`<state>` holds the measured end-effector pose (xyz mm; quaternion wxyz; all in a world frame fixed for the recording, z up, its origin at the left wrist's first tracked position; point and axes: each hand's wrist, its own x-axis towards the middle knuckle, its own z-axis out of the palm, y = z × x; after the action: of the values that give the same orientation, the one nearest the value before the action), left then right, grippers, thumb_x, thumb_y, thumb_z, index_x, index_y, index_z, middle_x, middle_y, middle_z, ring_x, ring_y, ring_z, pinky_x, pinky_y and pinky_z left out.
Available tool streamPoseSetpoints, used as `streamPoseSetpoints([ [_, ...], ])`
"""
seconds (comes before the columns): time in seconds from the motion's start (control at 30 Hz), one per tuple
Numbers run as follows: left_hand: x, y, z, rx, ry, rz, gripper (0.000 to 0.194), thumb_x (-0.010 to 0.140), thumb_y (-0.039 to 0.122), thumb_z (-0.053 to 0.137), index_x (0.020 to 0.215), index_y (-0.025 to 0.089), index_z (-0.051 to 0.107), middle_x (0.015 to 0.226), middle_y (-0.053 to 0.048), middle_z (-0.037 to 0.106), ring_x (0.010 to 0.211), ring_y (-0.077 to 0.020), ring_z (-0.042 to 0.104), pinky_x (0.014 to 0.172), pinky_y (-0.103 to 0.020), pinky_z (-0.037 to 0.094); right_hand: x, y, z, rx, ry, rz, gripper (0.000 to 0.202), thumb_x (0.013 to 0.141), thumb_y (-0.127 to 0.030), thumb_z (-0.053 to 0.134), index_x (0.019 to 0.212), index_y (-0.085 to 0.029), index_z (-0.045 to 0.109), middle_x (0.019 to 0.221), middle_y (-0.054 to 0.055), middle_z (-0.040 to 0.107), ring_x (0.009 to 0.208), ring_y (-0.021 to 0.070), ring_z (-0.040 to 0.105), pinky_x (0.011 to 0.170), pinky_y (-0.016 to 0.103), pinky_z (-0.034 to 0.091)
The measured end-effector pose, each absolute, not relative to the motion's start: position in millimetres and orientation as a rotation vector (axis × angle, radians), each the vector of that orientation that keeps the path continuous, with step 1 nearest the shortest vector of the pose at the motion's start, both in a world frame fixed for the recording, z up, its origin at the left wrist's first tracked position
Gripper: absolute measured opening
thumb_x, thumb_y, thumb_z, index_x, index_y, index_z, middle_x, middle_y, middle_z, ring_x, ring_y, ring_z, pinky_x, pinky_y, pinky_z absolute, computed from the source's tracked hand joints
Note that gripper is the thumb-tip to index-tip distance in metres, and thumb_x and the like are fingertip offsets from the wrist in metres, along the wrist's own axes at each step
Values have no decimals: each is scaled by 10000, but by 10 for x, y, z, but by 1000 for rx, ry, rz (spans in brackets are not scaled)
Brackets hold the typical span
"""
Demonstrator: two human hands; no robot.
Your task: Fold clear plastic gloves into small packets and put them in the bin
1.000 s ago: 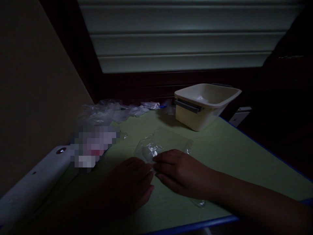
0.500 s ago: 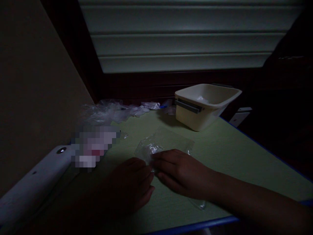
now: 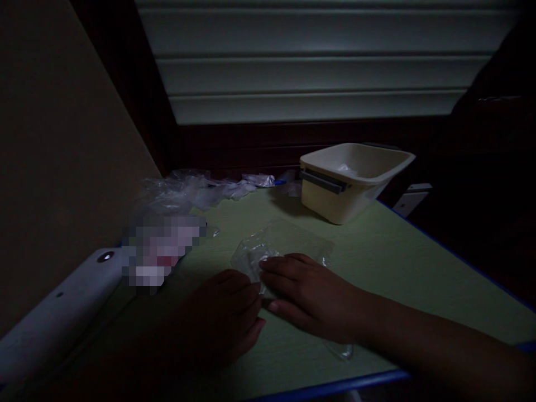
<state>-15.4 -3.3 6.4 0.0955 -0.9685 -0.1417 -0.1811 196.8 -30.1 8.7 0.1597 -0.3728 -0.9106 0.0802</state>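
Observation:
A clear plastic bag (image 3: pixel 288 237) lies crinkled on the green tabletop, partly hidden under my hands. My right hand (image 3: pixel 312 293) rests flat on it, fingers stretched out to the left and the thumb a little apart. My left hand (image 3: pixel 228 315), deep in shadow, has its fingers curled in at the bag's near left edge. They appear closed on that edge, though the dark hides the exact hold. A small gap separates the two hands.
A cream bin (image 3: pixel 326 204) with grey handles stands at the back right, with some clear plastic inside. Crumpled clear plastic (image 3: pixel 180 190) is heaped along the back left. A blurred-out item (image 3: pixel 163 251) lies on the left, beside a white panel (image 3: pixel 71 307). The table has a blue edge (image 3: pixel 355 384).
My right fingers have flattened slightly on the bag, and the right thumb has drawn a little away from my left hand. My left hand has barely moved.

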Motion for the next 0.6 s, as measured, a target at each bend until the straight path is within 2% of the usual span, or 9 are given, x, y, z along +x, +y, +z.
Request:
streamPoseSetpoints([
  [0.2,-148,-38,97,-2889,-443,-430,106,852,190,537,758,150,565,818,-63,618,766,-210,557,691,-336,488,1949,-282,122,-1189,-2535,208,292,970,-312,415,1010,-122,633,1089,128,645,1059,244,560,951,425,371],
  [0.33,-155,-40,93,-2908,-450,-439,82,857,172,530,798,140,579,857,-66,626,777,-205,550,707,-332,481,1954,-280,134,-1223,-2508,187,275,968,-291,417,1040,-138,634,1012,114,662,978,234,587,924,432,379],
  [0.5,-160,-26,67,-2900,-439,-482,112,864,172,502,798,141,588,823,-73,617,754,-213,550,680,-338,480,1967,-287,134,-1013,-2502,272,381,967,-320,405,1209,-68,556,1197,176,606,1126,250,541,967,404,377],
  [0.6,-160,-18,58,-2936,-455,-496,111,857,141,490,808,146,589,799,-51,607,745,-202,551,681,-325,478,1959,-295,135,-909,-2545,334,406,971,-330,390,1235,-58,536,1246,189,582,1182,247,512,995,412,359],
])
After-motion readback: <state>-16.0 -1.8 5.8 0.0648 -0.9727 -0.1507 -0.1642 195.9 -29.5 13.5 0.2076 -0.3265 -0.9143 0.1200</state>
